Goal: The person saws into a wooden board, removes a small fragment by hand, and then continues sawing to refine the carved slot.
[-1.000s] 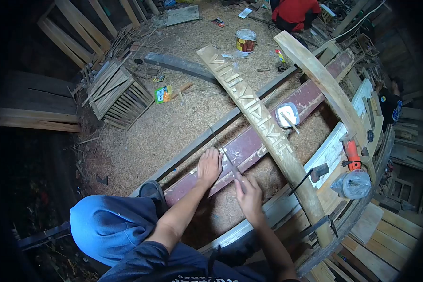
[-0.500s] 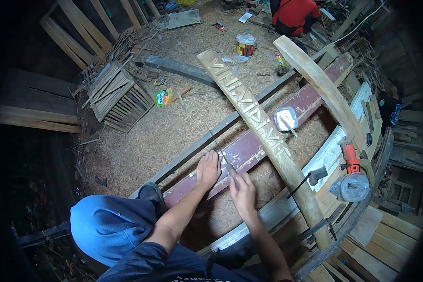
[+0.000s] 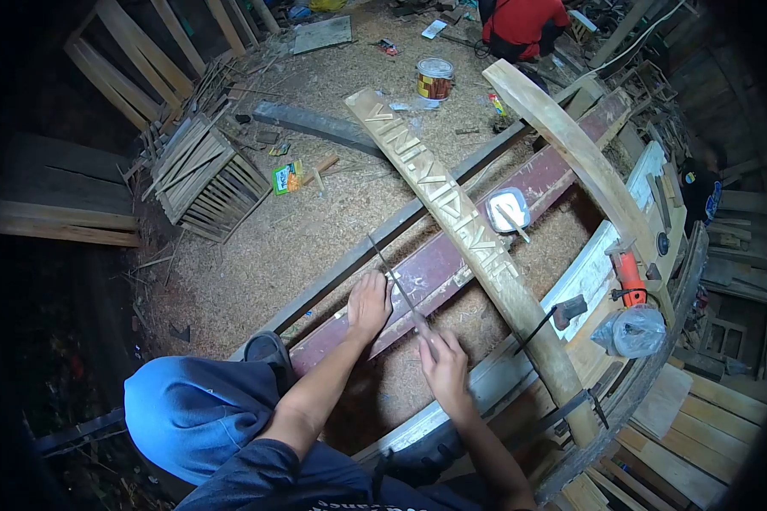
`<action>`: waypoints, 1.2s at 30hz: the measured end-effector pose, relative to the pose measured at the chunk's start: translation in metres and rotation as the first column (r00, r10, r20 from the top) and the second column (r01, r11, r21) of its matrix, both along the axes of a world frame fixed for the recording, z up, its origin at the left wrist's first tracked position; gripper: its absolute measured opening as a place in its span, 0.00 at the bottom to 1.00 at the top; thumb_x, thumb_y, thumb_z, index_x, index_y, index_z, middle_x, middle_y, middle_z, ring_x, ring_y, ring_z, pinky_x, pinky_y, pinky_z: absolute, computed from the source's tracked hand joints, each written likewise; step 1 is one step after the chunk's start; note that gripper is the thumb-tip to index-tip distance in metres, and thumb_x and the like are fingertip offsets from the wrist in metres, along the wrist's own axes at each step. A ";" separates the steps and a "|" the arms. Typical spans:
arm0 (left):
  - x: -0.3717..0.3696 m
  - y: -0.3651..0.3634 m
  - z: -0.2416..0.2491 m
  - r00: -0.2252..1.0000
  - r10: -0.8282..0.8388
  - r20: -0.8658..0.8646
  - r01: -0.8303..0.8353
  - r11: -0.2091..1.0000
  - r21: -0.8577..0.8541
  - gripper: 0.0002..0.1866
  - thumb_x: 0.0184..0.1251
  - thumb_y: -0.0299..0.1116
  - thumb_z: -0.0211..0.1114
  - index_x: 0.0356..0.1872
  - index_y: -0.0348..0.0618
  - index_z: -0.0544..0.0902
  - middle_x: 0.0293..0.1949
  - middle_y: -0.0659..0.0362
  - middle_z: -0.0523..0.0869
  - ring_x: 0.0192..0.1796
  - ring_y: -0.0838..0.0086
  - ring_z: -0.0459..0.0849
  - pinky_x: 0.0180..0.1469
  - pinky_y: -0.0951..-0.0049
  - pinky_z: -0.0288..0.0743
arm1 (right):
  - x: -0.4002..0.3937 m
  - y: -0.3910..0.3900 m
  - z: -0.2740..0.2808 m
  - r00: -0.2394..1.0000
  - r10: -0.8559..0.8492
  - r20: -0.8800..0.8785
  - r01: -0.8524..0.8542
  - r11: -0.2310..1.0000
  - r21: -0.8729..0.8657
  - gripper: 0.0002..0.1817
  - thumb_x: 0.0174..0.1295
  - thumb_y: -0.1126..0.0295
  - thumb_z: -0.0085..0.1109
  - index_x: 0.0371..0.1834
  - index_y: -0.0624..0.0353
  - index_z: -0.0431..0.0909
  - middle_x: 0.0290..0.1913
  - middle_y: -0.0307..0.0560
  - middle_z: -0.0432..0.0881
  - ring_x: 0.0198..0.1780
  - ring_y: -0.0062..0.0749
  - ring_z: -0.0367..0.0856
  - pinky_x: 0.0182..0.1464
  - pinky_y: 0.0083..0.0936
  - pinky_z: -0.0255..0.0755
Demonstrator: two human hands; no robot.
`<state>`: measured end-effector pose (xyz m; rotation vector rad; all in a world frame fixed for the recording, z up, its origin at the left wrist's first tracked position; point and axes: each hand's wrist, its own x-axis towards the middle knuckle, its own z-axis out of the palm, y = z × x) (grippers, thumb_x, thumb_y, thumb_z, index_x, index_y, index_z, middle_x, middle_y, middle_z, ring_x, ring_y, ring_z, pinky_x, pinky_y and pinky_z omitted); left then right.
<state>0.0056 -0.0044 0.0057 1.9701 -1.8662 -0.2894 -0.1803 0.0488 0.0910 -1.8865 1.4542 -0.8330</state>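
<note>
My right hand (image 3: 444, 362) is closed round the handle of a hand saw (image 3: 400, 288), whose long thin blade shows nearly edge-on and slants up to the left. Beneath it, a worn maroon plank (image 3: 426, 274) runs diagonally. My left hand (image 3: 370, 305) presses down on this plank just left of the blade, fingers together; a small pale bit shows by the fingertips, and what lies under them is hidden. Across the plank, to the right, rests a pale wooden board (image 3: 511, 294) with thin wood strips (image 3: 447, 202) set on it in letter-like shapes.
On the plank stands a white-filled tub (image 3: 507, 209) with a stick. A curved timber (image 3: 562, 119) crosses farther back. An orange power tool (image 3: 629, 277), plastic bag (image 3: 637, 332) and clamp (image 3: 584, 402) lie right. A paint can (image 3: 435, 78) and slatted crate (image 3: 209, 175) stand on the sawdust floor.
My right hand has drawn the saw slightly back toward me, while my left hand stays pressed on the plank. The whole view has shifted a little.
</note>
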 end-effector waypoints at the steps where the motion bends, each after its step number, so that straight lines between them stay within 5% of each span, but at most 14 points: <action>1: 0.000 0.000 0.000 1.000 0.006 -0.002 -0.006 1.000 -0.002 0.10 0.75 0.35 0.61 0.41 0.38 0.76 0.42 0.48 0.80 0.49 0.53 0.80 0.52 0.55 0.75 | -0.002 0.002 0.001 1.000 -0.012 -0.020 0.012 1.000 -0.004 0.16 0.70 0.71 0.64 0.60 0.54 0.85 0.42 0.54 0.82 0.38 0.55 0.86 0.39 0.45 0.80; 6: 0.000 0.000 -0.005 1.000 0.023 -0.007 -0.023 1.000 0.016 0.09 0.74 0.35 0.62 0.40 0.39 0.76 0.42 0.48 0.79 0.49 0.53 0.80 0.52 0.56 0.75 | 0.027 -0.028 -0.008 0.998 -0.016 -0.065 0.016 1.000 0.000 0.16 0.69 0.70 0.65 0.59 0.56 0.85 0.42 0.55 0.82 0.39 0.56 0.86 0.40 0.46 0.80; 10: 0.002 0.003 -0.007 0.993 -0.117 0.003 0.117 0.988 -0.104 0.11 0.74 0.36 0.63 0.40 0.38 0.75 0.38 0.45 0.79 0.45 0.48 0.80 0.49 0.51 0.75 | 0.013 -0.018 -0.009 0.996 -0.047 0.073 0.047 0.999 -0.004 0.13 0.68 0.75 0.67 0.54 0.61 0.87 0.40 0.57 0.82 0.38 0.55 0.86 0.40 0.43 0.80; 14: 0.000 0.000 -0.002 0.999 0.009 -0.054 -0.010 1.000 -0.018 0.11 0.76 0.36 0.61 0.42 0.36 0.74 0.39 0.45 0.78 0.46 0.48 0.80 0.50 0.51 0.75 | 0.029 -0.025 -0.015 0.996 -0.073 0.041 0.072 0.997 0.028 0.13 0.69 0.72 0.66 0.55 0.57 0.87 0.43 0.55 0.84 0.41 0.54 0.87 0.43 0.44 0.81; 22: -0.002 0.003 -0.005 1.000 -0.027 -0.004 0.027 0.999 -0.034 0.08 0.76 0.33 0.60 0.40 0.39 0.76 0.40 0.49 0.78 0.47 0.53 0.80 0.51 0.54 0.75 | 0.002 -0.002 0.002 0.997 -0.082 0.010 0.082 0.996 0.019 0.13 0.67 0.72 0.68 0.54 0.56 0.88 0.39 0.51 0.83 0.38 0.51 0.85 0.39 0.41 0.79; 28: 0.000 0.000 -0.004 0.999 0.037 -0.001 -0.037 0.999 -0.023 0.08 0.76 0.33 0.58 0.40 0.38 0.75 0.41 0.46 0.79 0.48 0.51 0.81 0.52 0.53 0.76 | -0.008 -0.003 0.003 1.000 -0.023 0.012 0.023 1.000 0.011 0.11 0.67 0.74 0.68 0.52 0.62 0.87 0.41 0.57 0.85 0.39 0.56 0.86 0.39 0.43 0.79; 30: 0.002 -0.001 -0.002 1.000 0.031 -0.003 -0.031 0.999 -0.036 0.09 0.76 0.34 0.58 0.40 0.38 0.75 0.41 0.46 0.80 0.48 0.50 0.81 0.52 0.53 0.76 | -0.020 0.000 0.011 0.999 -0.017 0.028 0.016 1.000 0.012 0.12 0.68 0.71 0.68 0.54 0.55 0.88 0.40 0.53 0.82 0.36 0.54 0.85 0.37 0.43 0.78; 36: 0.004 -0.005 -0.005 0.998 0.065 -0.026 -0.065 0.998 -0.005 0.09 0.74 0.33 0.60 0.40 0.37 0.74 0.40 0.45 0.79 0.48 0.49 0.81 0.53 0.53 0.76 | 0.006 -0.011 0.004 0.996 -0.054 -0.070 0.055 0.998 0.013 0.11 0.70 0.68 0.66 0.52 0.55 0.88 0.38 0.53 0.80 0.36 0.54 0.83 0.38 0.46 0.77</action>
